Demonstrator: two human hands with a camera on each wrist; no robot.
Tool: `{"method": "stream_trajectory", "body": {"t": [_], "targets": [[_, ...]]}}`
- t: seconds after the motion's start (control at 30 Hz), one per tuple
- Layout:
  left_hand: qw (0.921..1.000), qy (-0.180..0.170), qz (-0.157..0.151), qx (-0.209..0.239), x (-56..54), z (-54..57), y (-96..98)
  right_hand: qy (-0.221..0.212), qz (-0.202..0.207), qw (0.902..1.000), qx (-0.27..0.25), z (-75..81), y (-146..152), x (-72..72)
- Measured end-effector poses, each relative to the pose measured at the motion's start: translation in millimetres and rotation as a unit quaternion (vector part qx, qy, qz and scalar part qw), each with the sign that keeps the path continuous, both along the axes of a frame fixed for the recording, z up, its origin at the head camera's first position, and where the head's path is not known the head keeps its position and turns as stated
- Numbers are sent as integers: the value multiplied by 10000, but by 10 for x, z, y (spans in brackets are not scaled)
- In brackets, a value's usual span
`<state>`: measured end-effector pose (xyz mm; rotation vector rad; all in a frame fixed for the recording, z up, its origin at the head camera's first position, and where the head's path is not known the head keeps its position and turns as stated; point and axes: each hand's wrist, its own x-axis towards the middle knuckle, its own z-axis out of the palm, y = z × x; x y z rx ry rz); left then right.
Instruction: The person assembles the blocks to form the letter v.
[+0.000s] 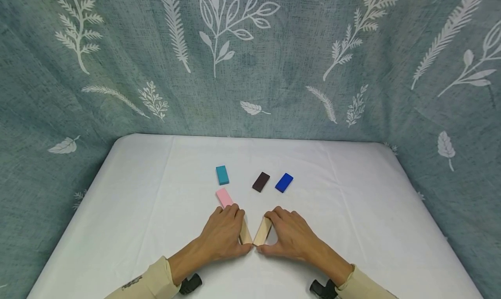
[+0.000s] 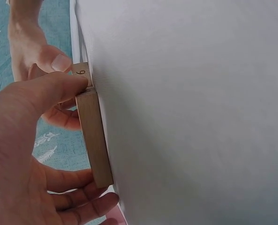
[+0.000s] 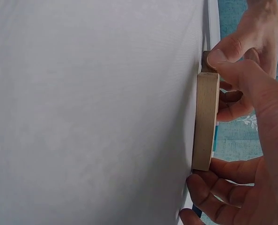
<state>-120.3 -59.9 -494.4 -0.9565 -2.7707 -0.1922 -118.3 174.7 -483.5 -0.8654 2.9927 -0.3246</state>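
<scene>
My left hand [image 1: 224, 234] grips a plain wooden block [image 1: 245, 234] lengthwise, thumb at its near end and fingers at the far end. Mirroring it, my right hand [image 1: 292, 234] grips a second wooden block [image 1: 262, 232] end to end. The near ends of the two blocks come together between my thumbs, while their far ends spread apart in a V. The left wrist view shows the long side of the left block [image 2: 96, 140] and a dark digit on the other block [image 2: 81, 69]. A pink block [image 1: 224, 196] lies right by my left fingertips, partly hidden.
Farther back on the white-covered table [image 1: 375, 229] lie a teal block [image 1: 222, 175], a dark brown block [image 1: 261, 182] and a blue block [image 1: 284, 183]. A green-blue leaf-patterned cloth [image 1: 282, 103] hangs behind and beside the table.
</scene>
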Motion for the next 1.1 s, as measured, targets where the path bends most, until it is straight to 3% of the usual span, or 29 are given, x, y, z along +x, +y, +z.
{"method": "stream_trajectory", "body": {"t": [1.1], "targets": [[9998,-115,37,130,31,34,0,62,6,10000,-75,-15,16,-2]]}}
